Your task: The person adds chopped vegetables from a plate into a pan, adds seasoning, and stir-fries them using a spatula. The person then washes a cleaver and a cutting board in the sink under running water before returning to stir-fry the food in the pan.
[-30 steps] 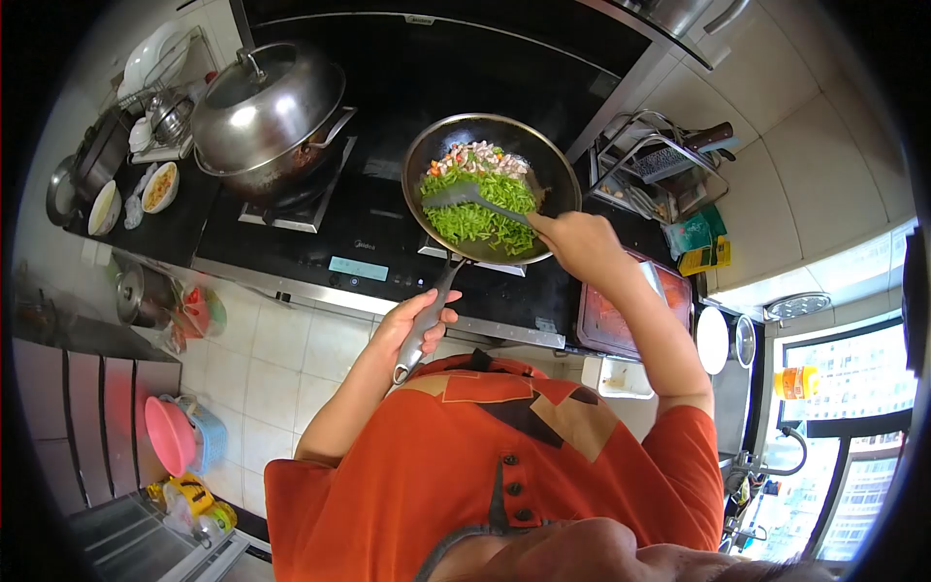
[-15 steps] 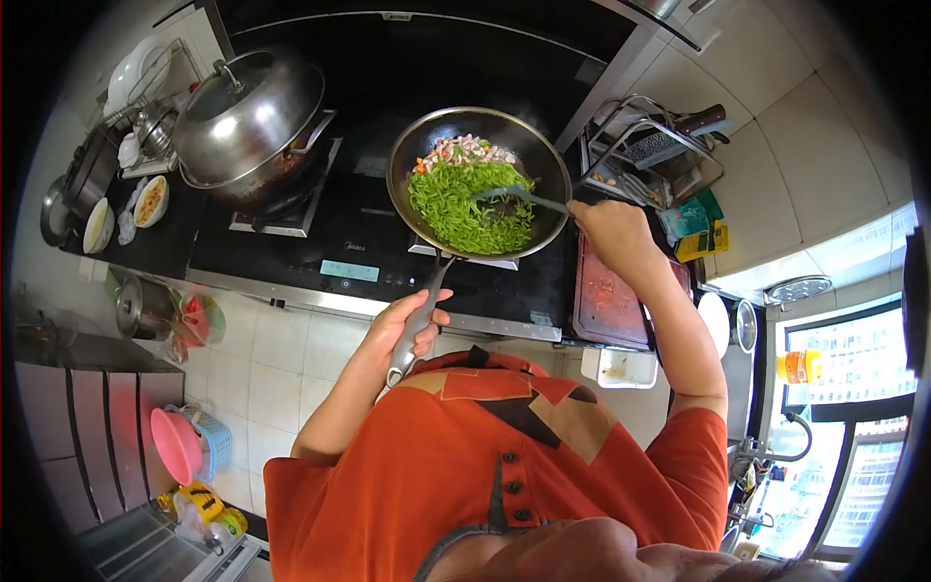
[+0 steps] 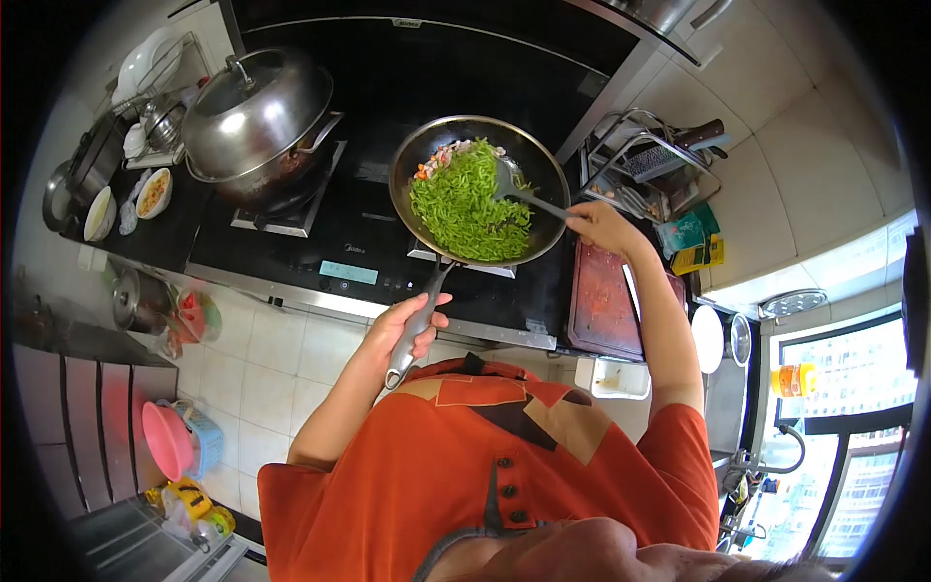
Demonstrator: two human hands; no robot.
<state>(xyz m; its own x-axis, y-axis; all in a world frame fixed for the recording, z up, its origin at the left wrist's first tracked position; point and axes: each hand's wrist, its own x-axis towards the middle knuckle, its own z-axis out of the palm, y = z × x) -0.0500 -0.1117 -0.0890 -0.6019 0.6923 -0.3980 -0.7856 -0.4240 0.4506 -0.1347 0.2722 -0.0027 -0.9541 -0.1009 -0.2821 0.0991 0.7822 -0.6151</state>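
My left hand (image 3: pixel 409 325) is wrapped round the grey handle of a frying pan (image 3: pixel 543 160), which sits over the right burner of the black stove. Closed on the handle of a grey spatula (image 3: pixel 539 202), my right hand (image 3: pixel 601 227) is just off the pan's right rim. The spatula's head dips into the food, partly among chopped green vegetable pieces (image 3: pixel 456 209) that fill the middle of the pan. Pinkish and orange diced bits (image 3: pixel 436 160) show at the far left side of the pan, partly covered by the green.
A domed lidded wok (image 3: pixel 257 116) stands on the left burner. Bowls, one with yellowish food (image 3: pixel 153 196), are at the far left. To the right are a red cutting board (image 3: pixel 603 306), a knife rack (image 3: pixel 669 160) and a white container (image 3: pixel 613 378) below the counter edge.
The spatula head has moved away from me and turned upright, pushing green pieces over the pinkish bits. My right hand has shifted slightly with it; my left hand keeps its grip.
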